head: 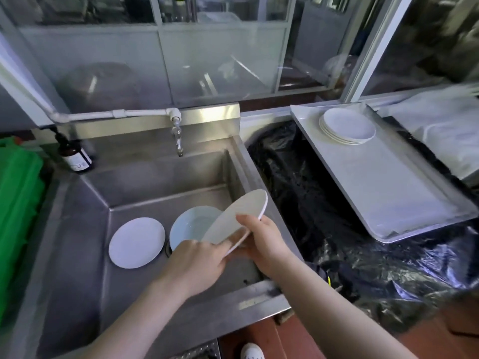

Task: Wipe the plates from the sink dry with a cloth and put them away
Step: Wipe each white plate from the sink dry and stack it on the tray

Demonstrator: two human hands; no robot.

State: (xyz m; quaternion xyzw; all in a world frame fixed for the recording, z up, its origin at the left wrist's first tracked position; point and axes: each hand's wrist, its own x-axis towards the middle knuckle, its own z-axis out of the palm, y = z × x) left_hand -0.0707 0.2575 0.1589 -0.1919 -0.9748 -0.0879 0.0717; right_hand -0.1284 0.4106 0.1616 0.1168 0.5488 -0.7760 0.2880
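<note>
Over the right side of the sink (145,177), both hands hold one white plate (238,216), tilted steeply with its far rim up near the sink's right wall. The right hand (261,242) has a closed grip on the plate's near edge, thumb on the upper face and fingers underneath. The left hand (197,265) also grips the low rim, its fingers curled at the edge (how far they reach under the plate I cannot tell).

Down on the sink floor lie two more plates: a flat white one (136,246) on the left, and a bluish one (193,225) just beside it, partly hidden behind the held plate. A tap (178,137) hangs from the back wall above them.

To the right, on a desk covered with black plastic (311,203), sits a metal tray (388,187). A stack of white plates (347,126) rests at its far end. A dark bottle (74,154) stands at the sink's back left corner, next to something green (18,203).
</note>
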